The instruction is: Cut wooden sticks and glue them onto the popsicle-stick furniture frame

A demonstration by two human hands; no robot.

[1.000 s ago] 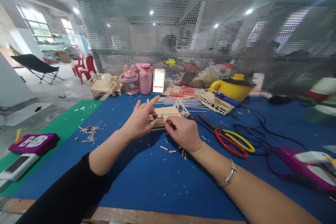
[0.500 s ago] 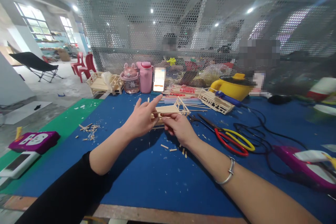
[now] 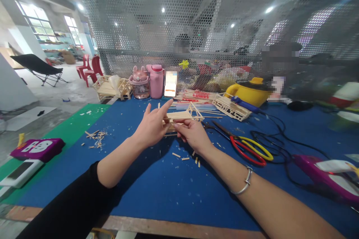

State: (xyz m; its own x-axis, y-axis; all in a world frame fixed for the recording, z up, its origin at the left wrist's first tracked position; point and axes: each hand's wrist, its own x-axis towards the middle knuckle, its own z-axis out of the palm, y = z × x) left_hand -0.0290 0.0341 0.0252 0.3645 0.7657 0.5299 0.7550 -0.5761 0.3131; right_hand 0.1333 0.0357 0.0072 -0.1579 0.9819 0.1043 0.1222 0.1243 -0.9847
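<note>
A small wooden stick model sits on the blue table mat, between and behind my hands. My left hand is at its left end, index finger stretched out, thumb and other fingers pinching the model's edge. From the right, my right hand pinches the front edge of the model with thumb and index finger. The fingertips of both hands are close together and partly hide the model. Cut stick pieces lie on the mat just in front of the right hand.
Red-handled scissors and black cables lie to the right, near a blue glue gun and another wooden model. Behind stand a pink bottle and a lit phone. Stick scraps and a purple power strip are left.
The view has shifted very slightly. Both hands keep nearly the same pose on the model.
</note>
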